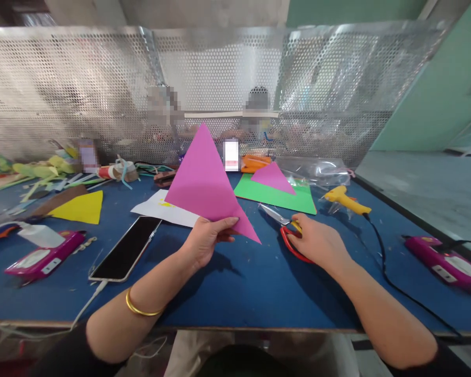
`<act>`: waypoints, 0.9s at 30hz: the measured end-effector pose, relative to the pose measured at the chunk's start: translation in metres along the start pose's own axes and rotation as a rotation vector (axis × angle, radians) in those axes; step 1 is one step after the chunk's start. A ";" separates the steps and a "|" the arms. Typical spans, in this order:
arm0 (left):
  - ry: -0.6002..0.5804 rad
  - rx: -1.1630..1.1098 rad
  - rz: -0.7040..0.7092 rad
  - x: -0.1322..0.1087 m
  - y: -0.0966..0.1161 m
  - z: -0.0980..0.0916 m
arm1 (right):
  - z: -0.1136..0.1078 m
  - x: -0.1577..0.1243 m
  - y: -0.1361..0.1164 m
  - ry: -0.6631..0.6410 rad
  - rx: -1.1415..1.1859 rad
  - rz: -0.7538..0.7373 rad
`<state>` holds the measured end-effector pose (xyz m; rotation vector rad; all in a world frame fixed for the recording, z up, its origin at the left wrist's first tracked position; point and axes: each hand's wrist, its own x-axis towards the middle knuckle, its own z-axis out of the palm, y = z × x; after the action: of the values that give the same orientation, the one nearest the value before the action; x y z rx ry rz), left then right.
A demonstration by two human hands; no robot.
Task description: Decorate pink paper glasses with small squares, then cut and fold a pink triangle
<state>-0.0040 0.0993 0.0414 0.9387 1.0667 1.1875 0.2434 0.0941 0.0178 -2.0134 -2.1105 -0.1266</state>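
Observation:
A pink paper triangle (pixel 204 180) stands upright in front of me, pinched near its lower edge between the thumb and fingers of my left hand (pixel 208 235). My right hand (pixel 317 238) grips a pair of scissors (pixel 275 214) by the red and yellow handles, low over the table. The blades point away to the left and look nearly closed. Behind the scissors, another pink paper piece (pixel 275 178) lies on a green sheet (pixel 302 199). A white sheet (pixel 153 207) with small yellow marks is partly hidden behind the triangle.
On the blue table (pixel 259 293) are a charging phone (pixel 127 248), yellow paper (pixel 80 207), and a yellow glue gun (pixel 345 200) with a black cord. Magenta power strips lie left (pixel 47 256) and right (pixel 443 262). A perforated metal screen (pixel 220 68) closes off the back.

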 end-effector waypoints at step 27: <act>-0.118 1.112 0.844 -0.084 -0.018 -0.073 | -0.007 -0.075 -0.029 0.302 0.702 -0.822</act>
<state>-0.0744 0.0143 0.0180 2.4665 1.2704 1.1014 0.2183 0.0182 0.0105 -0.6488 -2.2024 0.1542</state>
